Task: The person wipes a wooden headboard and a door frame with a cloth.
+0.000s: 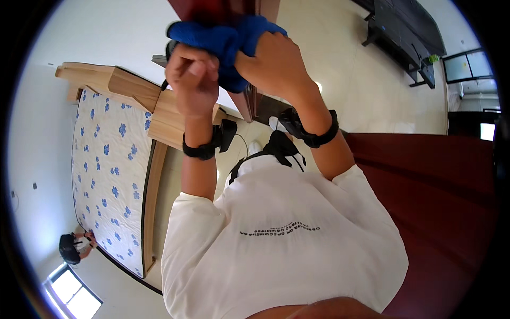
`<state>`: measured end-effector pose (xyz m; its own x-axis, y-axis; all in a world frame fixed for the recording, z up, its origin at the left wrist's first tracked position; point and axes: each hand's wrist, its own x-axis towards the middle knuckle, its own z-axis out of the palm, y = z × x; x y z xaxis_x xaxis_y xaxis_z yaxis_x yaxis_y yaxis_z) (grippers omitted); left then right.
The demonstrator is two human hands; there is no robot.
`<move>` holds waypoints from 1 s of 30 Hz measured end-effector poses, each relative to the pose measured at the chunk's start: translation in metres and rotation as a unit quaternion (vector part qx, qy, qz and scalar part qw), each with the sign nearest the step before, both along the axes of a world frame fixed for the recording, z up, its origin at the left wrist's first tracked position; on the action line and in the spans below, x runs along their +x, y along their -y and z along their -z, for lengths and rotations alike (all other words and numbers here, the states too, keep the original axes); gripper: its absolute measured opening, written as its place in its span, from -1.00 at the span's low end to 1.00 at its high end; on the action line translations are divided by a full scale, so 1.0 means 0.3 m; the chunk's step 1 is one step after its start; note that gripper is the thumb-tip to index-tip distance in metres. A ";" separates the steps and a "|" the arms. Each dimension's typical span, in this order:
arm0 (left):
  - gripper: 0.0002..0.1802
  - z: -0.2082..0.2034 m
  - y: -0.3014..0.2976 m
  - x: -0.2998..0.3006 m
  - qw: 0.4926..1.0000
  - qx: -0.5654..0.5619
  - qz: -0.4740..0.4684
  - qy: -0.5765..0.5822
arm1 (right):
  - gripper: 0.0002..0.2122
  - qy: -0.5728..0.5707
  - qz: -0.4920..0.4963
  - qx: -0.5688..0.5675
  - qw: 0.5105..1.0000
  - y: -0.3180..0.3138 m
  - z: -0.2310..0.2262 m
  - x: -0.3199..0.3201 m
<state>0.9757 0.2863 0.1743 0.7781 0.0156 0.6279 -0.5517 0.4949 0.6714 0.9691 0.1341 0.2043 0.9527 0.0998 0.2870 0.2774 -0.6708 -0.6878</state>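
A bunched blue cloth (207, 36) lies against the dark red wooden door frame (186, 8) at the top. My right hand (280, 63) grips the cloth from the right, its thumb sunk into the folds. Just below the cloth's left part is my left hand (192, 80), slightly blurred, with its fingers curled in; what they close on, if anything, is hidden. A black part shows beside the left fingers, too little of it to name. Each wrist wears a black strap with a small device (227, 134).
A wooden bed (133, 82) with a blue-flowered mattress (106, 159) stands at left, a person (74, 247) at its far end. A dark red door panel (425, 186) fills the lower right. Beyond the doorway are a tiled floor (329, 64) and a black stand (396, 48).
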 end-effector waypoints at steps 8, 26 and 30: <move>-0.85 0.329 -0.179 0.039 0.919 0.364 -0.139 -0.053 | -0.71 0.102 -0.006 -0.031 0.994 -0.058 0.409 0.122; 0.01 0.213 0.500 -0.252 0.803 0.498 -0.284 0.164 | -0.62 0.187 -0.113 0.059 0.974 0.447 0.278 -0.197; -0.14 0.234 0.829 -0.406 0.869 0.495 -0.010 0.009 | -0.55 0.010 -0.078 0.011 0.997 0.919 0.283 -0.533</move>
<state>0.8538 0.0376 0.1041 0.7733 -0.5267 0.3530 -0.5687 -0.3300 0.7534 0.8091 -0.1416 0.1195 0.9198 0.2406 0.3101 0.3920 -0.6036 -0.6943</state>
